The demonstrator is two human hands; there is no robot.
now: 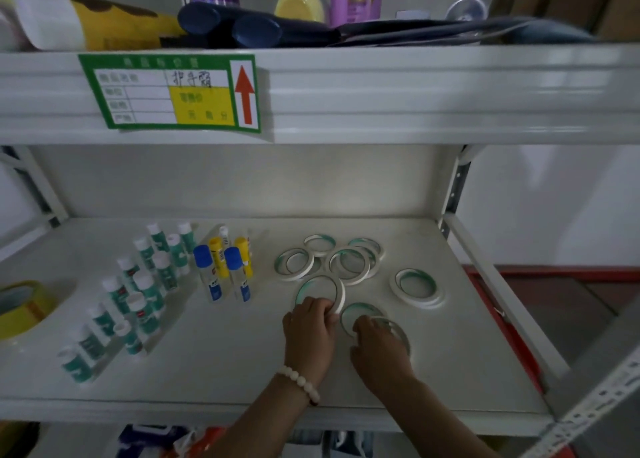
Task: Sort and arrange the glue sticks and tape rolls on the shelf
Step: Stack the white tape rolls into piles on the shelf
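On the white shelf (221, 360), several green-and-white glue sticks (138, 294) stand in two slanted rows at the left. Beside them stand blue-capped glue bottles (239, 274) and yellow glue sticks (216, 255). Several white tape rolls with green cores (349, 261) lie flat at centre right, one (415, 286) apart to the right. My left hand (310, 333) grips the near rim of a tilted tape roll (322, 289). My right hand (379, 348) rests over another tape roll (398, 333), fingers curled on it, next to a third roll (360, 310).
A wide yellow tape roll (20, 307) lies at the shelf's far left. The upper shelf (381, 90) overhangs, bearing a green price label (173, 92), bottles and dark items. A metal upright (457, 187) bounds the right side. Bags sit below.
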